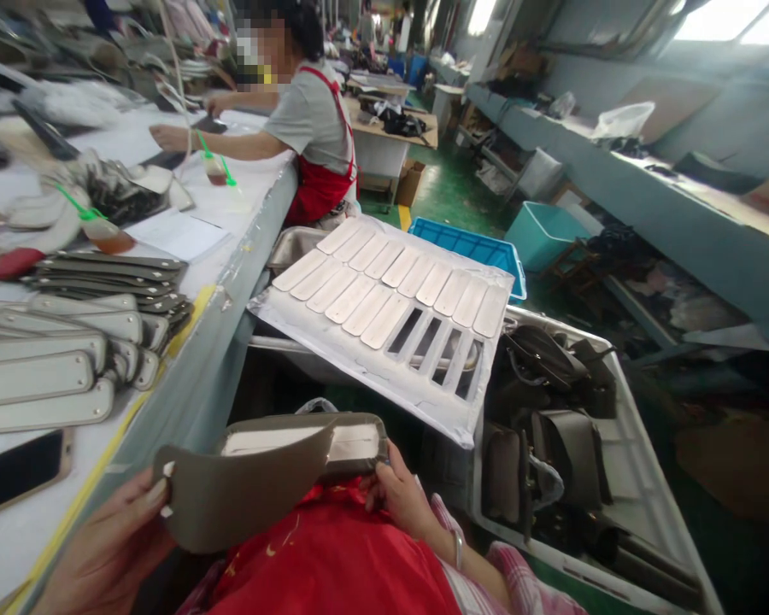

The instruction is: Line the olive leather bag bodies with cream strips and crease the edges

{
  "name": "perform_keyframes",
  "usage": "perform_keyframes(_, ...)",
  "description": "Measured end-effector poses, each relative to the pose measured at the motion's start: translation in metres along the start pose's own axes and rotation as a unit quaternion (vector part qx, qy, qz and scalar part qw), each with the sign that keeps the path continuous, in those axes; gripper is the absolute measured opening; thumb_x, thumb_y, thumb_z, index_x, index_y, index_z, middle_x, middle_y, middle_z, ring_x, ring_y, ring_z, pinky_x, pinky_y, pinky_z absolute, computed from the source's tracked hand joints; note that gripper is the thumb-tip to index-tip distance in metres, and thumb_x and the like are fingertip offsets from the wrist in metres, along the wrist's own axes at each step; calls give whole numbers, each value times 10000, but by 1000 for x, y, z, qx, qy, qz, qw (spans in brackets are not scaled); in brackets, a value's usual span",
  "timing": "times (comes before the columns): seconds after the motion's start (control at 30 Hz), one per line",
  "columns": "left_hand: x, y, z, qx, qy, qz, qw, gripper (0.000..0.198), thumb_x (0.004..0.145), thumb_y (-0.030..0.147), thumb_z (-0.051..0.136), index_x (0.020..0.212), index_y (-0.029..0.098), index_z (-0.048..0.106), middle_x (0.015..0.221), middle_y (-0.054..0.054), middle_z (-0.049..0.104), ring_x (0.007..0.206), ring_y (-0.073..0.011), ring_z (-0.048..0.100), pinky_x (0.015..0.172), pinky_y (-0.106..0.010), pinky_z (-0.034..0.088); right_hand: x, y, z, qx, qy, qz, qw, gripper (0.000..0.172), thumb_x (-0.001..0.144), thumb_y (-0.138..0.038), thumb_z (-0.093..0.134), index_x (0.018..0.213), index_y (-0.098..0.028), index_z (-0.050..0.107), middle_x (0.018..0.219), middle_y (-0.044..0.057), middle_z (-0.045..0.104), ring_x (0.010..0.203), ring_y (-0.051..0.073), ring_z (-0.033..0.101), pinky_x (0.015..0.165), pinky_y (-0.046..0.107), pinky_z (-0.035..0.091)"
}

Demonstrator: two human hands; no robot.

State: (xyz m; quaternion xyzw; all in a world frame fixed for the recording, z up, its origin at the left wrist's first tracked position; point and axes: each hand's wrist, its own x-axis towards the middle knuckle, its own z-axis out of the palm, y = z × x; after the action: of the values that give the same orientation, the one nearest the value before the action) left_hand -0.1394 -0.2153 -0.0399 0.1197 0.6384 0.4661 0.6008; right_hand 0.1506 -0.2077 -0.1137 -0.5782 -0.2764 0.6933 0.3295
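Note:
A dark olive-brown handbag (pixel 365 423) with a pale lining rests on my lap against a red apron. My left hand (pixel 119 525) pinches the free end of the bag's wide flap (pixel 249 495), thumb on top beside small white tabs on its edge. The flap is lifted and pulled toward the left. At the bag's right end, my right hand (pixel 401 491) grips the side edge with its fingers curled. Beyond the bag, a white board (pixel 436 389) carries rows of pale rounded strips (pixel 384 320), with several open slots at its near right corner.
On the left table lie stacked grey strips (pixel 32 376), dark strips (pixel 108 278), a phone (pixel 22 470) and glue bottles (pixel 106 231). A white bin (pixel 641 410) at right holds several dark bags. A blue crate (pixel 467 243) stands behind the board. A co-worker (pixel 320 111) works at the table.

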Motion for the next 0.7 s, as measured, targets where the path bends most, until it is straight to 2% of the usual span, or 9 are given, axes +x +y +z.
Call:
perform_keyframes(0.1, -31, 9, 18, -23, -91, 13, 995, 335, 493, 335, 806, 754, 180, 663, 657, 4, 656, 578, -149, 594, 529, -217, 495, -3, 4, -2, -27, 28, -22, 999, 628, 763, -388, 454, 1301, -142, 244, 560, -26, 558, 388, 114, 466, 398, 230, 321)
perform_keyframes(0.17, -42, 8, 19, -32, -143, 47, 988, 285, 539, 347, 788, 707, 152, 665, 588, 1, 621, 533, -121, 566, 498, -190, 467, -5, 7, -6, -24, 30, -19, 999, 673, 750, -432, 494, 1308, -150, 245, 575, -23, 568, 390, 113, 456, 393, 227, 302)
perform_keyframes(0.33, -42, -3, -9, -13, -244, 109, 963, 217, 655, 337, 720, 671, 130, 655, 557, -12, 584, 515, -115, 542, 487, -198, 446, -7, 8, -14, 49, -34, 0, 998, 795, 720, -463, 593, 1351, -195, 189, 699, -9, 610, 481, 108, 492, 452, 222, 341)
perform_keyframes(0.4, -38, -9, -21, -17, -255, 109, 961, 194, 680, 321, 702, 701, 133, 659, 601, -26, 607, 537, -126, 556, 509, -214, 455, -6, 9, -13, 60, -40, -11, 997, 785, 729, -466, 594, 1353, -195, 200, 688, -12, 602, 497, 105, 486, 476, 223, 357)
perform_keyframes(0.5, -33, -16, -31, -30, -241, 88, 966, 188, 702, 315, 686, 745, 133, 661, 640, -41, 624, 572, -137, 571, 543, -224, 459, -4, 8, -12, 33, -39, -26, 998, 776, 746, -475, 570, 1357, -169, 202, 698, -1, 598, 511, 113, 491, 500, 237, 382)
perform_keyframes(0.6, -30, -21, -33, -36, -227, 75, 970, 200, 703, 314, 685, 771, 128, 658, 623, -38, 613, 571, -132, 567, 567, -228, 464, -5, 6, -16, -105, 1, -44, 993, 759, 773, -505, 495, 1356, -115, 206, 655, -5, 566, 479, 135, 481, 475, 264, 390)
perform_keyframes(0.63, -29, -21, -32, -41, -225, 73, 971, 197, 701, 310, 687, 768, 128, 655, 613, -33, 608, 559, -125, 561, 562, -223, 462, -7, 3, -19, -170, 36, -68, 982, 753, 781, -505, 477, 1358, -107, 204, 642, -9, 554, 487, 146, 490, 489, 274, 405)
perform_keyframes(0.7, -28, -21, -26, -58, -229, 70, 969, 190, 696, 305, 691, 748, 127, 650, 601, -26, 601, 531, -108, 545, 531, -203, 446, -10, -4, -24, -290, 98, -156, 939, 713, 793, -477, 472, 1361, -133, 213, 667, -9, 551, 535, 156, 518, 561, 287, 444)
